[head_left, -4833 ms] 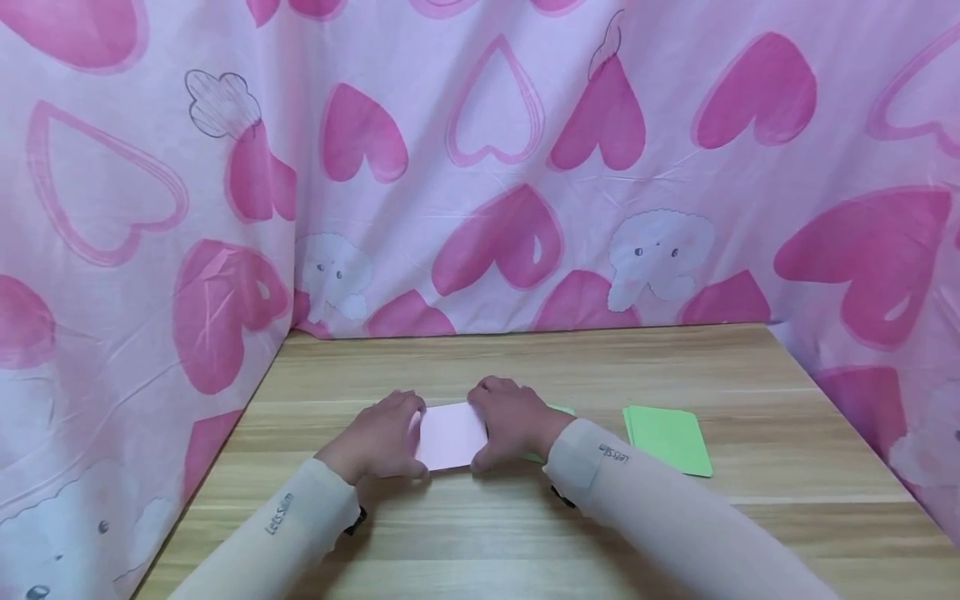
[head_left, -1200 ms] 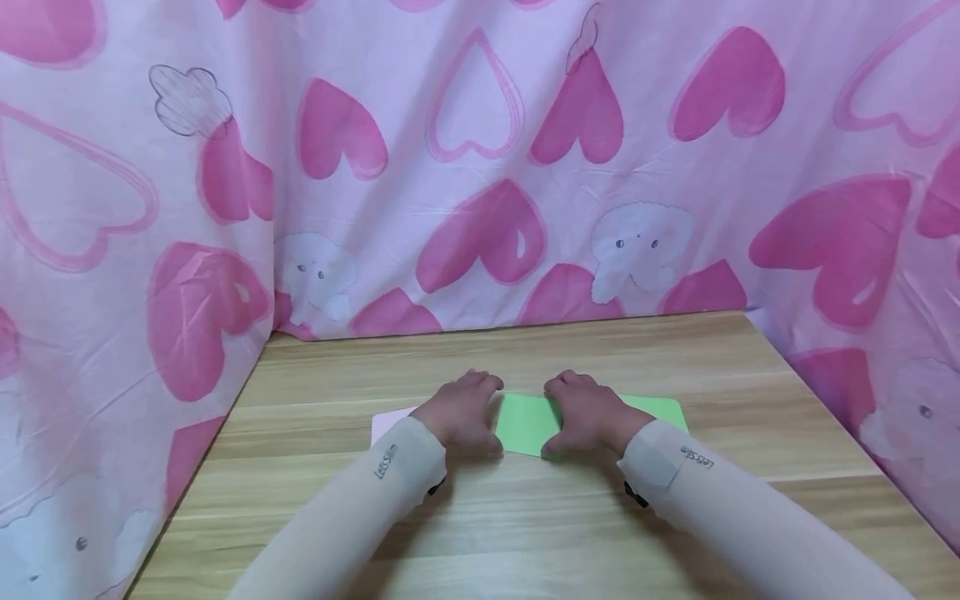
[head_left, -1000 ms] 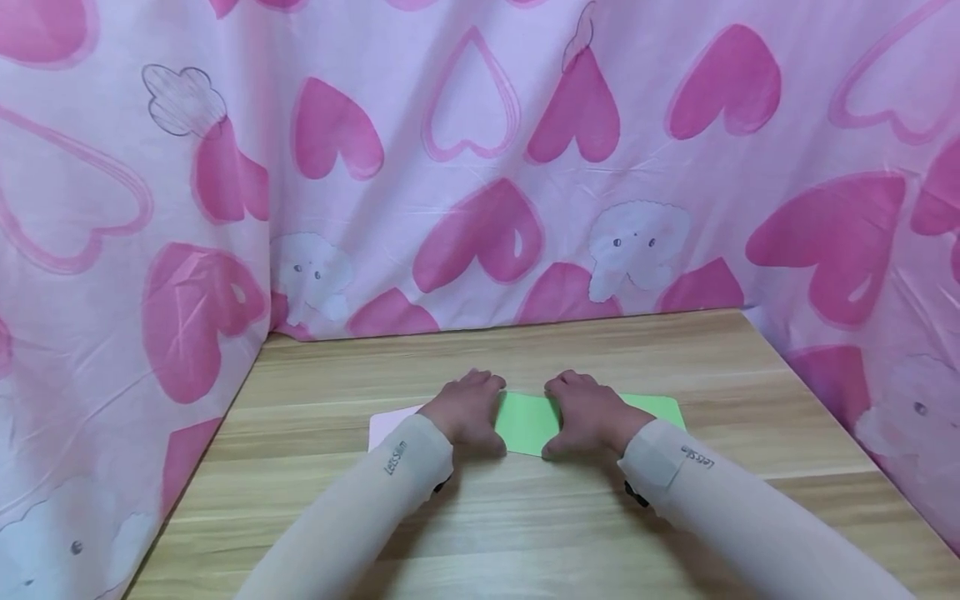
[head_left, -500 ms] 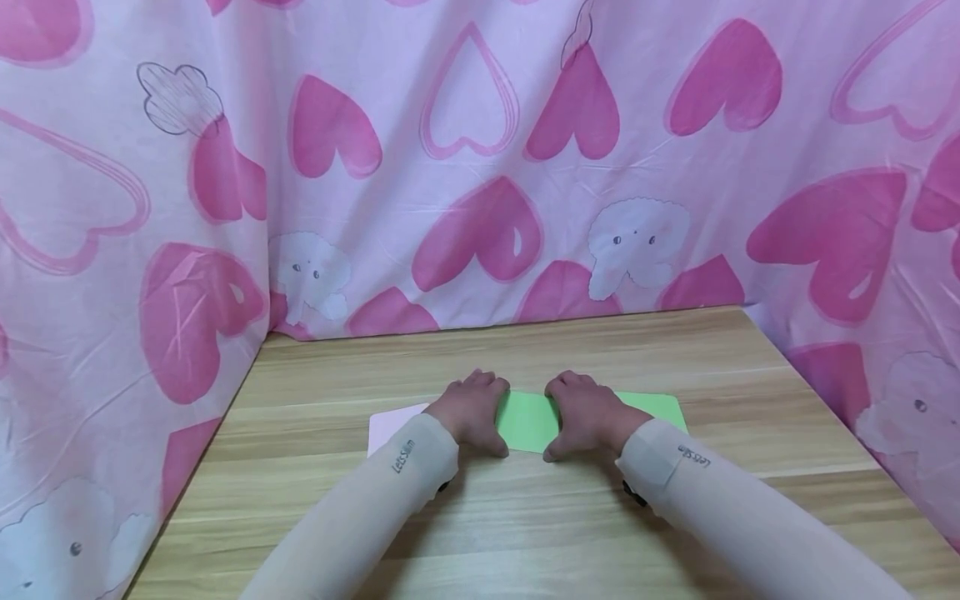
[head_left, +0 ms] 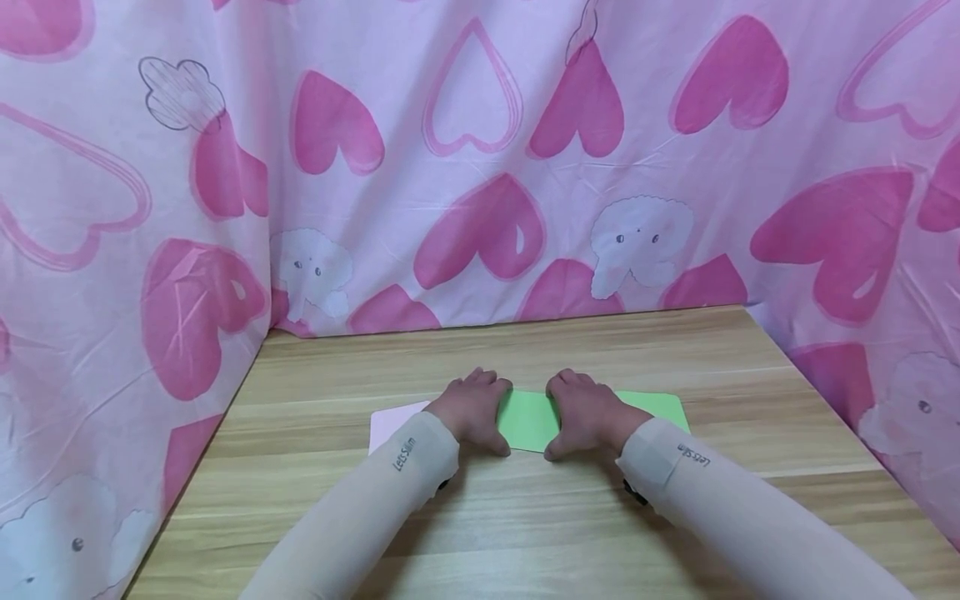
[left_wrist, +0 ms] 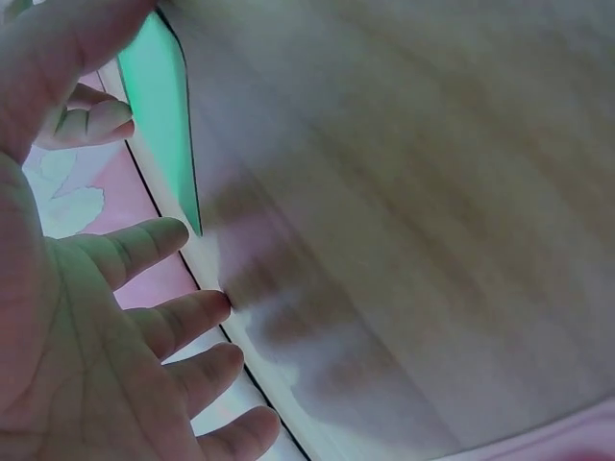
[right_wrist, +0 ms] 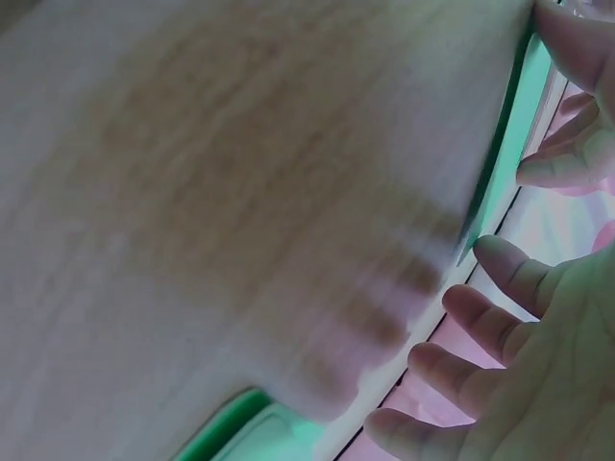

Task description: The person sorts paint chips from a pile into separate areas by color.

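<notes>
In the head view my left hand [head_left: 471, 410] and right hand [head_left: 588, 412] stand at opposite sides of a flat green card [head_left: 528, 422] with rounded corners. Each hand spans its side of the card, thumb near the front corner and fingers near the back. The left wrist view shows the left fingers spread and mostly straight along the green card's edge, thumb over its near corner. Much the same holds in the right wrist view, where the right fingers [right_wrist: 485, 322] are spread, one fingertip beside the card's corner. How many cards lie there cannot be told.
A pale pink card [head_left: 393, 423] lies left, partly behind the left wrist. Another green card pile [head_left: 660, 408] lies right, partly behind the right wrist. The wood-grain table [head_left: 517, 525] is bordered by a pink heart-patterned curtain [head_left: 480, 167] at back and sides.
Earlier both hands were around the pink card at left; they have since moved right to the middle green card. During the last second the hands have barely moved.
</notes>
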The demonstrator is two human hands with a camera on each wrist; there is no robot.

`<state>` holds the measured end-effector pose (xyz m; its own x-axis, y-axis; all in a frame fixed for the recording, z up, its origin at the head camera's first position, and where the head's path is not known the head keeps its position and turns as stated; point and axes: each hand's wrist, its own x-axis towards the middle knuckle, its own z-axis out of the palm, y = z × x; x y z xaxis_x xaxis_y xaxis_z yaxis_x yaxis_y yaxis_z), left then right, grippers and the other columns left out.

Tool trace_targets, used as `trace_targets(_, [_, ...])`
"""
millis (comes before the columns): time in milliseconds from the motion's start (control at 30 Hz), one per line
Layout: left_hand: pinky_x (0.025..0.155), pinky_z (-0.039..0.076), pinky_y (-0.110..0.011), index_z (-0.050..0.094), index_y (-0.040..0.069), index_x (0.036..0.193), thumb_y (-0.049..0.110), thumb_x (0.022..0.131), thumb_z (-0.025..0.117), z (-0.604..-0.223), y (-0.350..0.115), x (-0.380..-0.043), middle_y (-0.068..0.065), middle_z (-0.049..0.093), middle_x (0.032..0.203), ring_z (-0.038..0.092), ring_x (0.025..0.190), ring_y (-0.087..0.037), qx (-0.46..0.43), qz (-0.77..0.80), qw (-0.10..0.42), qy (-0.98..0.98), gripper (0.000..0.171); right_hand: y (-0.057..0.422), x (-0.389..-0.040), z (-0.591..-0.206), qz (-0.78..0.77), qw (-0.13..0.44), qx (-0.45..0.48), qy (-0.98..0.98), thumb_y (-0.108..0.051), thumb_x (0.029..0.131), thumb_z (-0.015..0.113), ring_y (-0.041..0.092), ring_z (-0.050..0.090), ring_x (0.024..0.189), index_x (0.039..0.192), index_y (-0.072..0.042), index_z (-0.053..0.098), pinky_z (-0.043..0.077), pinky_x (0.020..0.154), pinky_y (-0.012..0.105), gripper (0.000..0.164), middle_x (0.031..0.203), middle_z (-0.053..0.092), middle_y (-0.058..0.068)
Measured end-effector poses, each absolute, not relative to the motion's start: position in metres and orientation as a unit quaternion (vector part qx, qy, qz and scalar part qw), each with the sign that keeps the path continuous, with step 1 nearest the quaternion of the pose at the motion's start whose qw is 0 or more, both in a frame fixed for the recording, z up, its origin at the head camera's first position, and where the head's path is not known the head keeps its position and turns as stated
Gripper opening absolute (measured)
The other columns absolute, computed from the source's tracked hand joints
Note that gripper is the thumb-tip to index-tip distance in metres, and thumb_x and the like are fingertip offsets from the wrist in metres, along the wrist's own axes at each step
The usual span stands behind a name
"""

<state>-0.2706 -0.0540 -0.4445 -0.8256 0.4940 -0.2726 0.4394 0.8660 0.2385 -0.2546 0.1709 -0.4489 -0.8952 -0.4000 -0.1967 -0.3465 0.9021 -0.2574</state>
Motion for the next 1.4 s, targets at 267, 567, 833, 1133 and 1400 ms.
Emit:
trace_targets(267, [0.128, 0.026, -0.057, 0.044, 0.018, 0.159, 0.055, 0.069, 0.095, -0.444, -0.052, -0.273, -0.010, 0.043, 0.165, 0.027, 0.160, -0.034, 0.244, 0.078, 0.166, 0.952, 0.110, 0.176, -0.255, -0.444, -0.119, 0.113, -0.196, 0.967, -0.049, 0.063, 0.094, 0.020, 0.051, 0.104, 0.130, -0.007, 0.054, 0.054, 0.086, 0.039, 0.088, 0.122, 0.054, 0.003])
trace_targets(567, [0.129, 0.025, -0.057, 0.046, 0.016, 0.155, 0.058, 0.068, 0.094, -0.438, -0.044, -0.272, -0.011, 0.040, 0.167, 0.025, 0.161, -0.034, 0.253, 0.098, 0.157, 0.950, 0.109, 0.191, -0.256, -0.437, -0.147, 0.139, -0.195, 0.960, -0.047, 0.064, 0.095, 0.020, 0.050, 0.109, 0.135, -0.008, 0.052, 0.053, 0.091, 0.039, 0.091, 0.128, 0.052, 0.003])
trace_targets(833, [0.128, 0.029, -0.055, 0.048, 0.015, 0.152, 0.060, 0.067, 0.093, -0.432, -0.026, -0.266, -0.010, 0.045, 0.163, 0.031, 0.158, -0.033, 0.267, 0.101, 0.130, 0.949, 0.107, 0.218, -0.253, -0.433, -0.184, 0.142, -0.204, 0.951, -0.041, 0.067, 0.095, 0.021, 0.052, 0.112, 0.137, -0.006, 0.051, 0.052, 0.097, 0.040, 0.089, 0.137, 0.051, 0.007])
trace_targets(1133, [0.127, 0.031, -0.055, 0.049, 0.016, 0.151, 0.064, 0.068, 0.091, -0.430, -0.001, -0.262, -0.005, 0.049, 0.159, 0.034, 0.157, -0.029, 0.275, 0.098, 0.122, 0.949, 0.105, 0.245, -0.248, -0.426, -0.193, 0.142, -0.208, 0.948, -0.037, 0.068, 0.095, 0.023, 0.054, 0.113, 0.139, -0.004, 0.049, 0.052, 0.100, 0.044, 0.090, 0.142, 0.049, 0.012])
trace_targets(1400, [0.127, 0.031, -0.055, 0.050, 0.018, 0.148, 0.067, 0.068, 0.090, -0.425, 0.025, -0.260, -0.003, 0.050, 0.157, 0.035, 0.156, -0.029, 0.282, 0.087, 0.109, 0.949, 0.102, 0.268, -0.242, -0.420, -0.190, 0.143, -0.198, 0.951, -0.037, 0.068, 0.096, 0.027, 0.055, 0.117, 0.140, -0.004, 0.049, 0.052, 0.104, 0.050, 0.092, 0.144, 0.049, 0.015])
